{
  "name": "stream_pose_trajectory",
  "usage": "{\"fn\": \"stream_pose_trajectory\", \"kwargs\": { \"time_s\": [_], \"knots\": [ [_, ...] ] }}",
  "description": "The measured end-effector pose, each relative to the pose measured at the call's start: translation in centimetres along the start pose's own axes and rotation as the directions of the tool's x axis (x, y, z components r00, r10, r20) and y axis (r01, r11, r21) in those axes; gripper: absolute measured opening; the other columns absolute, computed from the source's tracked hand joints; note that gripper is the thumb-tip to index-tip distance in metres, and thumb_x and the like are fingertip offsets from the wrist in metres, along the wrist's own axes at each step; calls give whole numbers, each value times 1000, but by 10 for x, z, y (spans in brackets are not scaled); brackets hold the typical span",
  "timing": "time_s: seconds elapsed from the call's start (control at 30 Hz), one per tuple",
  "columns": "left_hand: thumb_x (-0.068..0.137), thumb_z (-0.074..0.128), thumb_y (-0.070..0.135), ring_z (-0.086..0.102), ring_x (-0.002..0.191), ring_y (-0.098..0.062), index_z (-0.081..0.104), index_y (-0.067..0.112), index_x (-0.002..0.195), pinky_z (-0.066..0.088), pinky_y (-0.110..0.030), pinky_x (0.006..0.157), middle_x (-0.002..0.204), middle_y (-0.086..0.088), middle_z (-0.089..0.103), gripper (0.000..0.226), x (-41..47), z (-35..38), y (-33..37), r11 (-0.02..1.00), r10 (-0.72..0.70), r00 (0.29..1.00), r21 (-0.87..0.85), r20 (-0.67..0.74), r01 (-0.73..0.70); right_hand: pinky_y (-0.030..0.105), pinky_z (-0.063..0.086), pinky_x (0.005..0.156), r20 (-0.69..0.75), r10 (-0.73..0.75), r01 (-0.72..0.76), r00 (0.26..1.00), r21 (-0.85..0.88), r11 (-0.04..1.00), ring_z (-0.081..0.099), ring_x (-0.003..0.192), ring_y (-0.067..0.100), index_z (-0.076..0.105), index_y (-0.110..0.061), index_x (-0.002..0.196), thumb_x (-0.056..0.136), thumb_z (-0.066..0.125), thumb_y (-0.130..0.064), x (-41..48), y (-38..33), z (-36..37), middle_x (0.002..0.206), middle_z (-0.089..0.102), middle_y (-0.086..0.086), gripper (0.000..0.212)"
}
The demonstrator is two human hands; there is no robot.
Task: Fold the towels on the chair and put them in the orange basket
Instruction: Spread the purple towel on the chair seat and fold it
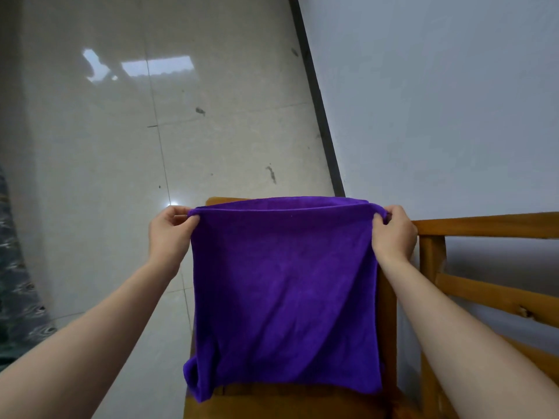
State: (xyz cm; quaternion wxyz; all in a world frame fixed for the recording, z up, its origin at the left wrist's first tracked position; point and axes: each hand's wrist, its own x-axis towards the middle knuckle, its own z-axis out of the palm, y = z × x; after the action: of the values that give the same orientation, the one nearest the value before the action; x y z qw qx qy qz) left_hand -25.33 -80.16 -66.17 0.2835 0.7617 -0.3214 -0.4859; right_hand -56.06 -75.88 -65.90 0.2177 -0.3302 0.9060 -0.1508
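A purple towel [284,291] hangs doubled over above the wooden chair [302,400], its folded edge stretched flat at the top. My left hand [169,231] pinches the towel's upper left corner. My right hand [393,231] pinches the upper right corner. The towel's lower edge reaches the chair seat, and its lower left corner is bunched. No orange basket is in view.
The chair's wooden back rails [484,228] run to the right, against a pale wall [438,101]. A glossy tiled floor [151,131] spreads to the left and beyond. A dark patterned fabric [15,297] lies at the far left edge.
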Motion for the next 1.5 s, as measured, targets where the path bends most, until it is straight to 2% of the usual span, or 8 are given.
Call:
{"fn": "stream_pose_trajectory", "kwargs": {
  "time_s": [0.2, 0.33, 0.53, 0.7, 0.93, 1.17, 1.37, 1.5],
  "knots": [
    [86, 57, 2, 56, 78, -14, 55, 19, 78, 47, -19, 62, 83, -1, 60, 18, 22, 8, -12, 999, -41, 999, 33, 29, 40, 25, 39, 73, 109, -100, 119, 989, -177, 977, 52, 103, 24, 52, -6, 119, 95, 47, -14, 24, -6, 14, 124, 50, 13, 26],
    [85, 58, -1, 57, 80, -13, 54, 12, 114, 48, -15, 64, 105, -7, 59, 32, 35, 10, -10, 998, -53, 991, 47, 120, 48, 38, 38, 101, 351, -180, 288, 919, -285, 914, 38, 130, 26, 34, -13, 141, 92, 45, -3, 45, -9, 20, 146, 36, 8, 51],
    [84, 60, 1, 55, 80, -20, 65, 3, 110, 39, 1, 56, 88, -8, 61, 27, 43, 7, -7, 862, 148, 975, 463, 164, -209, 39, 31, 98, 650, -150, 539, 745, -455, 709, 42, 123, 29, 38, -18, 137, 87, 43, -5, 60, -19, 12, 134, 50, 8, 52],
    [81, 62, -1, 54, 68, -17, 70, 4, 94, 36, 0, 56, 81, -9, 62, 16, 36, -2, 5, 781, 209, 945, 538, 253, -317, 37, 37, 92, 550, -300, 614, 779, -573, 542, 45, 113, 27, 50, -14, 127, 92, 45, -13, 52, -21, 0, 121, 53, 11, 35],
    [78, 63, -5, 52, 64, -16, 62, 17, 71, 40, -15, 60, 74, -7, 58, 23, 12, -45, 33, 713, 193, 898, 573, 395, -404, 27, 37, 65, 494, -348, 578, 797, -454, 678, 49, 81, 18, 54, -13, 110, 94, 47, -14, 22, -25, -51, 107, 58, 6, 17],
    [75, 68, -7, 52, 50, 6, 60, 26, 57, 36, -3, 51, 65, -2, 56, 38, -31, -97, 84, 816, 260, 898, 417, 354, -401, 31, 40, 49, 421, -746, 834, 516, -444, 327, 56, 62, 29, 58, -7, 87, 83, 66, -8, -7, -47, -122, 74, 60, 11, 9],
    [76, 64, -7, 62, 82, -1, 65, 10, 80, 50, -14, 80, 93, 4, 66, 17, -88, -135, 150, 857, 436, 832, 122, 343, -500, 31, 40, 50, 10, -863, 753, 505, -493, 435, 55, 57, 34, 58, 4, 84, 84, 50, -18, -34, -52, -169, 68, 58, 19, 23],
    [77, 61, -11, 63, 64, 8, 61, 16, 73, 48, -5, 67, 61, 23, 67, 27, -97, -145, 164, 839, 518, 810, 20, 276, -543, 35, 38, 66, -185, -742, 669, 644, -335, 664, 53, 79, 41, 57, 8, 93, 87, 57, -7, -50, -77, -182, 87, 59, 26, 16]
  ]
}}
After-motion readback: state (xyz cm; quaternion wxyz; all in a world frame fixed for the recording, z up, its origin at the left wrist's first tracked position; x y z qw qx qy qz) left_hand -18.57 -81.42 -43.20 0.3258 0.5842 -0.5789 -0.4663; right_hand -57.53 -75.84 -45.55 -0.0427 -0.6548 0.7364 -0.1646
